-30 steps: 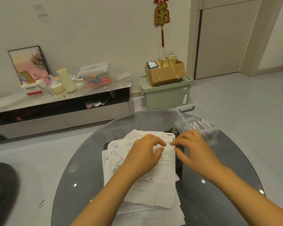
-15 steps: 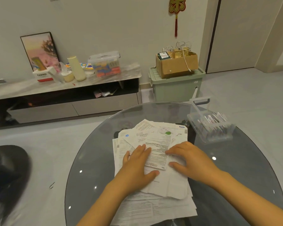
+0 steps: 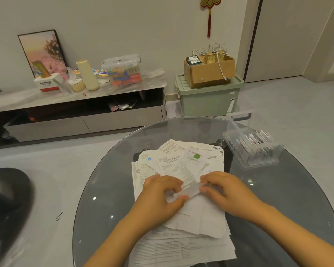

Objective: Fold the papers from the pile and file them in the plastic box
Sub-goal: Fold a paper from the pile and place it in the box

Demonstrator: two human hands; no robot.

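A: From the head view, how will the slip [image 3: 187,190] handle?

B: Light, limp, easily creased; pinch its ends. It sits on the pile [image 3: 181,224] mid-table; the plastic box [image 3: 253,149] is at the far right edge.

A: Fingers?

B: Left hand [image 3: 162,193] and right hand [image 3: 223,187] seem to pinch it; half a second ago both lay flat.

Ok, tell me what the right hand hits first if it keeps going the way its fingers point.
The right hand points left across the pile, so it would likely meet the left hand first; both pinch the same folded paper, fingertips nearly touching.
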